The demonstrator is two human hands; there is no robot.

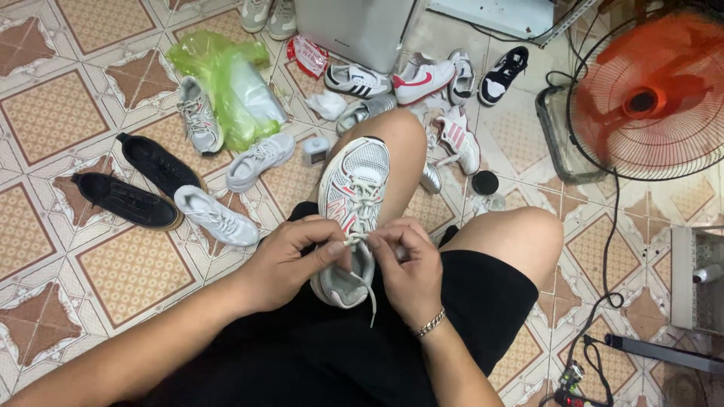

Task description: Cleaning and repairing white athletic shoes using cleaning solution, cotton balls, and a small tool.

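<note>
A white and grey mesh sneaker with red trim lies toe-away along my left thigh. Its pale laces cross up the tongue. My left hand pinches a lace end at the top eyelets. My right hand, with a chain bracelet at the wrist, pinches the lace on the other side. One loose lace end hangs down past the heel. Both hands meet at the shoe's collar.
Many shoes lie on the tiled floor: a black pair and white sneakers at left, more pairs ahead. There is a green plastic bag, a small dark tin, and an orange fan with cables at right.
</note>
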